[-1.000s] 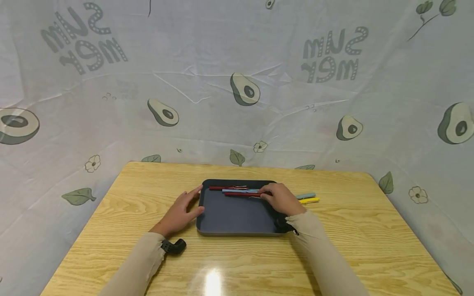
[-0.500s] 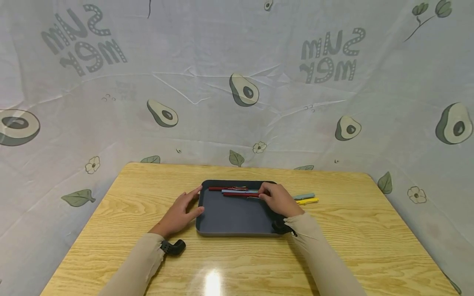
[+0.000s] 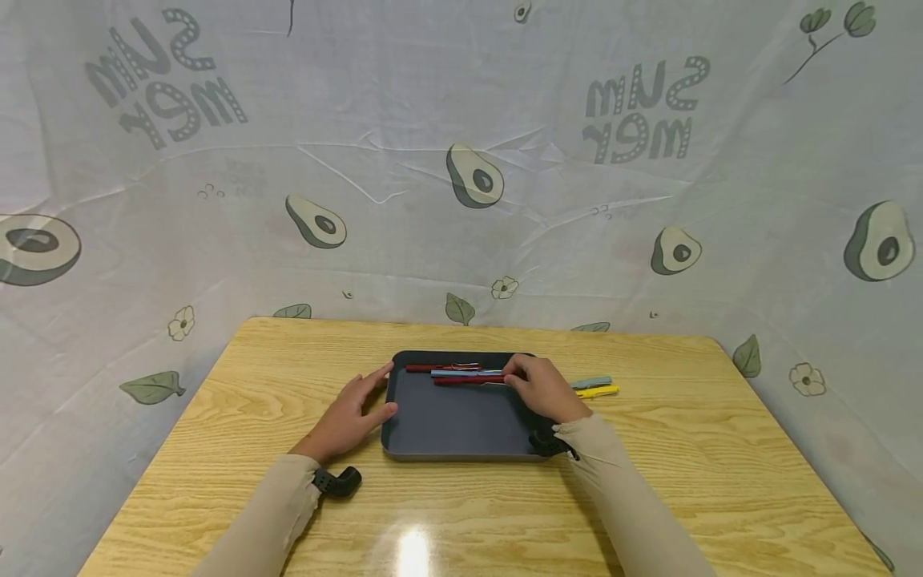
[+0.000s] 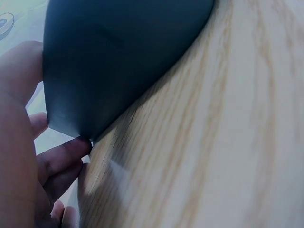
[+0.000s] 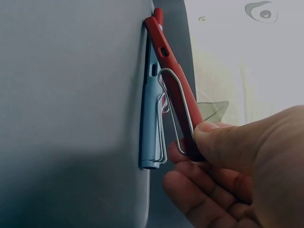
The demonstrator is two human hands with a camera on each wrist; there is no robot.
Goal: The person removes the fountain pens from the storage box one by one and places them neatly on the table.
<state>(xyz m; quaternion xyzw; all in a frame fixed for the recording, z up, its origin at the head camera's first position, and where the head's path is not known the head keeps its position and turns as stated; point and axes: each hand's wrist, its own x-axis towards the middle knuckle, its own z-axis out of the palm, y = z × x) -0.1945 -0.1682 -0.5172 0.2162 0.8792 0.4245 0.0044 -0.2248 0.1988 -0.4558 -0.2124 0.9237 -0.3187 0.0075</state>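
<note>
Although little has shifted, the right hand (image 3: 544,390) still pinches the red silver-clipped pen (image 5: 173,80), unreleased; the left hand (image 3: 349,417) lies spread against the dark-grey rectangular tray (image 3: 454,425).

A pinched, silver-clipped red pen (image 5: 170,61) slants beside a blue pen (image 5: 149,114); the dark tray (image 3: 461,425) lies beneath

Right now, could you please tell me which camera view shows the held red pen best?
The right wrist view: the red pen is close up there, only its end covered by the right hand. The head view shows it small, partly hidden by that hand; the left wrist view does not show it.
</note>
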